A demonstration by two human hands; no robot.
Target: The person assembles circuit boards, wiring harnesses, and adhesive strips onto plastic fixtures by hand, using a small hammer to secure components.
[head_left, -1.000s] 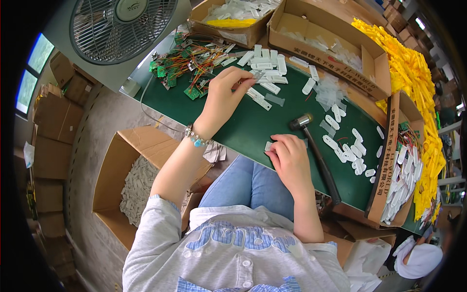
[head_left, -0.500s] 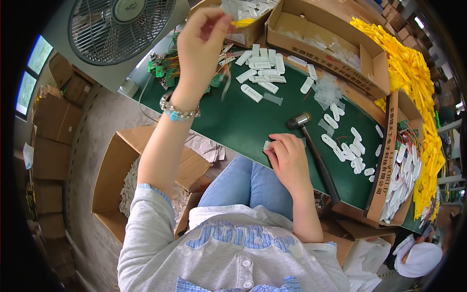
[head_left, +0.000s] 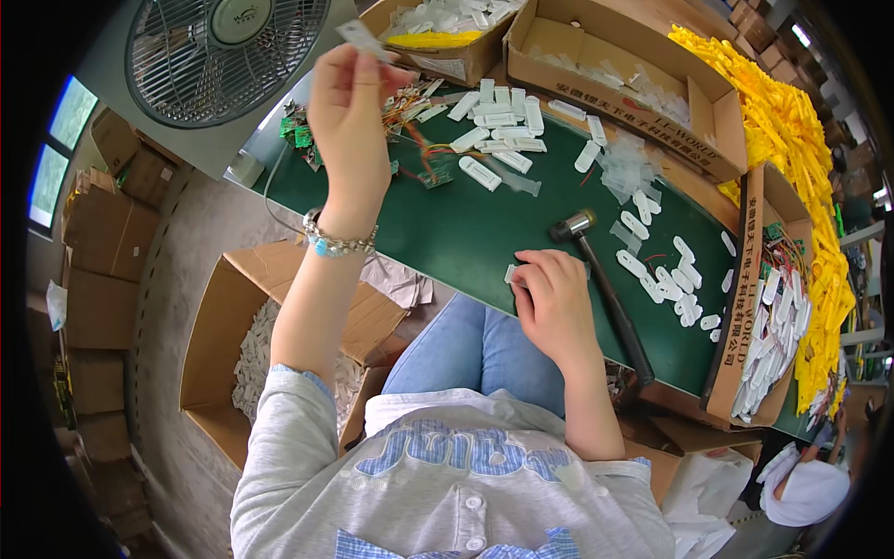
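My left hand (head_left: 352, 121) is raised over the table's far left part, fingers pinching a small whitish plastic piece (head_left: 361, 39). Below its fingers is a small green circuit board (head_left: 435, 175) with orange and red wires; I cannot tell if the hand holds those wires. My right hand (head_left: 551, 293) rests at the near edge of the green table (head_left: 447, 233), fingers curled over a small clear-white piece (head_left: 509, 273), mostly hidden beneath them. Right of that hand lies a hammer (head_left: 607, 303) with a black handle. White oval plastic casings (head_left: 480, 173) lie beyond, several together.
A fan (head_left: 228, 61) stands at the far left. Cardboard boxes with plastic parts line the back (head_left: 633, 112) and right (head_left: 731, 307). More white casings (head_left: 675, 284) lie at right, beside a yellow heap (head_left: 782, 121). An open carton (head_left: 209, 373) stands on the floor.
My left hand has moved slightly left and down from the far box, and a whitish piece now shows in its fingers. The right hand has barely moved.
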